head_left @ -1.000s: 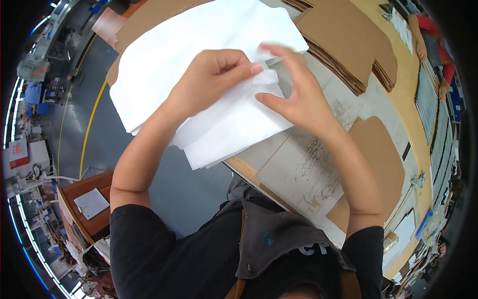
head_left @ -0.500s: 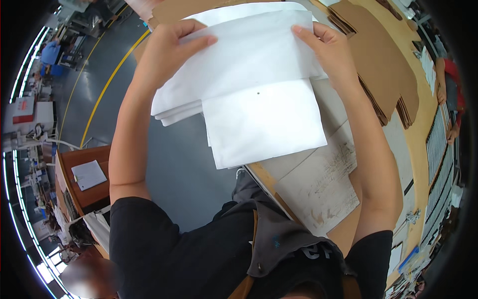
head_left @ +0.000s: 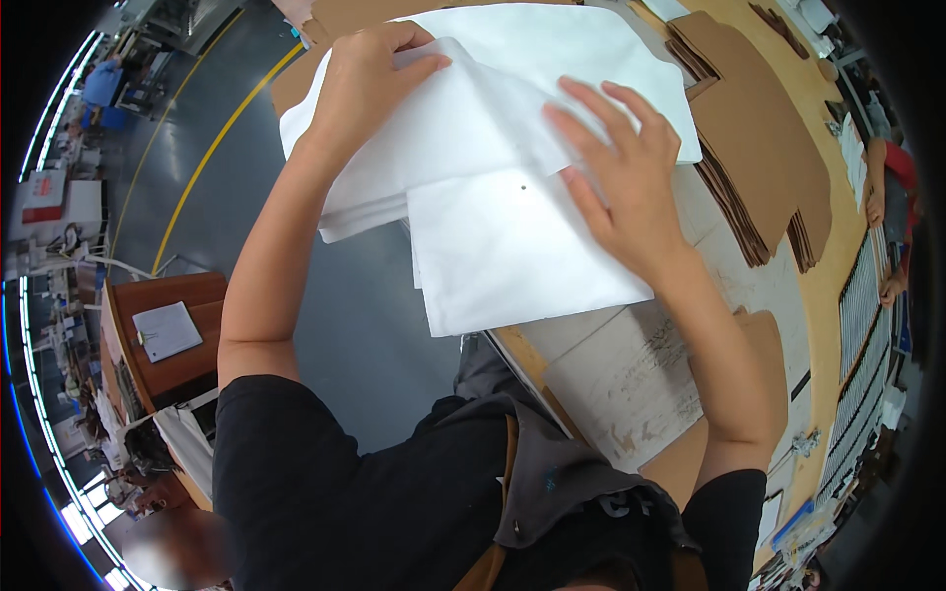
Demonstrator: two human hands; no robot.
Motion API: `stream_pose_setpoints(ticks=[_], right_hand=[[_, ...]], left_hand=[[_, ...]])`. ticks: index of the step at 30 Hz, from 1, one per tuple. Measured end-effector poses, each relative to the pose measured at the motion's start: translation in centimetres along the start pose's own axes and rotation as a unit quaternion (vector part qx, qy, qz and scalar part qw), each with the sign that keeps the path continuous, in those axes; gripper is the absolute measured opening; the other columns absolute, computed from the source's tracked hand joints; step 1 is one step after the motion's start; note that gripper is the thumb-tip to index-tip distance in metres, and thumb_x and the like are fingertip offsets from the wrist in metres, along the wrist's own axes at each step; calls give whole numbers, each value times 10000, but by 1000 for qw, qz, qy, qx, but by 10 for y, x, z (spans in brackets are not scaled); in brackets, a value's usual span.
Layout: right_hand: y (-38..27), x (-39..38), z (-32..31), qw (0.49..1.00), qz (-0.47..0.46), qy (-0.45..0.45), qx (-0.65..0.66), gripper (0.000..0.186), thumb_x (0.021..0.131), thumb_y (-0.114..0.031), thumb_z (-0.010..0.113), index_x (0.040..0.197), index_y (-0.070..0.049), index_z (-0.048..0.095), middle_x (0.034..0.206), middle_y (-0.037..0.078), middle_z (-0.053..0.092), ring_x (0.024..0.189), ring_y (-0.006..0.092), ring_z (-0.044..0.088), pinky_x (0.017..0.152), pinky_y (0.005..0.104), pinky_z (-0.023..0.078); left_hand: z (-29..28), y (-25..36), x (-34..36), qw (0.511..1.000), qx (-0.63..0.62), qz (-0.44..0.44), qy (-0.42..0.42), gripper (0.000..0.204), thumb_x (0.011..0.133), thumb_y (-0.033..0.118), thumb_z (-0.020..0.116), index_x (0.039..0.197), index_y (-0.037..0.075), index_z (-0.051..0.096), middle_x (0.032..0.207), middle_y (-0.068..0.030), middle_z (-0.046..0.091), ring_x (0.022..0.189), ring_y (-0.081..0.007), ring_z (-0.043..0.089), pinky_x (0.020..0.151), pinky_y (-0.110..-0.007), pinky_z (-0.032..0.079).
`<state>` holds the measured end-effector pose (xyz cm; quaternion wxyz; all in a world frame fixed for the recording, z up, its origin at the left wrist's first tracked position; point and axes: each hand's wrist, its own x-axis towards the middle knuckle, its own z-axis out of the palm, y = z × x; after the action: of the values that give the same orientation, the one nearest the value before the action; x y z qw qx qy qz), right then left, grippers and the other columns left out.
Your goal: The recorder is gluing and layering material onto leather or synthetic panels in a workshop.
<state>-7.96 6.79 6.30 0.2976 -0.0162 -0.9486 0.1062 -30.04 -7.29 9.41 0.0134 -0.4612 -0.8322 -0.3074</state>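
Observation:
A soft white sheet [head_left: 463, 128], of fabric or paper, lies partly lifted over a stack of white cut pieces [head_left: 581, 44]. My left hand [head_left: 370, 89] pinches the sheet's upper left corner between thumb and fingers. Above the sheet's right side, my right hand [head_left: 631, 187] is spread, its fingertips smeared by motion; whether they touch the sheet I cannot tell. Toward me hangs a squarish white flap [head_left: 522, 261] with a small dark dot near its top, reaching past the table's edge.
Brown cardboard pieces [head_left: 764, 123] are stacked to the right on the wooden table. Grey stained boards [head_left: 621, 384] cover its near part. A clipboard with paper [head_left: 168, 330] rests on a brown desk at left. Another person's arm [head_left: 877, 182] shows at the far right.
My right hand has let go of the sheet's upper right corner, opened and come down toward me. That corner has dropped, uncovering more of the stack; my left hand keeps its pinch.

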Motion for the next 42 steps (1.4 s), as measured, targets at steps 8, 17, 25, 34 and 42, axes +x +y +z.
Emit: stream_pose_setpoints(ticks=[8,17,25,34,42], right_hand=[[23,12,-15,924,229,233,196,299,820,-89,594,1116,-92,631,1295,30,543,1160,247,462,943,347,363],[38,5,25,997,51,31,42,270,862,-146,574,1121,-90,623,1252,46,583,1240,264,458,1040,446,271],[20,7,13,996,-31,-43,69,287,849,-161,604,1124,-81,624,1302,72,534,1276,321,378,1036,477,257],[10,-7,22,997,3,-32,71,273,798,-153,660,1062,-80,655,1268,62,541,1257,302,378,1011,466,281],[-2,9,30,995,-17,-2,94,230,746,-162,707,963,-90,683,1201,26,584,1220,268,419,1004,444,297]], left_hand=[[13,-10,-2,995,26,77,65,220,762,184,723,873,-1,679,858,-134,665,781,-263,622,718,-338,493],[13,-9,3,991,44,94,88,260,751,165,744,968,41,671,897,-93,651,837,-217,612,750,-315,486],[11,-16,1,983,64,116,124,293,695,69,768,959,62,642,959,-41,587,887,-192,526,783,-321,447],[16,18,-61,967,56,244,47,231,666,109,776,857,101,647,836,-37,520,812,-223,478,734,-355,367],[30,24,-69,947,112,291,77,205,676,60,756,853,85,656,810,-25,558,787,-215,508,728,-343,374]])
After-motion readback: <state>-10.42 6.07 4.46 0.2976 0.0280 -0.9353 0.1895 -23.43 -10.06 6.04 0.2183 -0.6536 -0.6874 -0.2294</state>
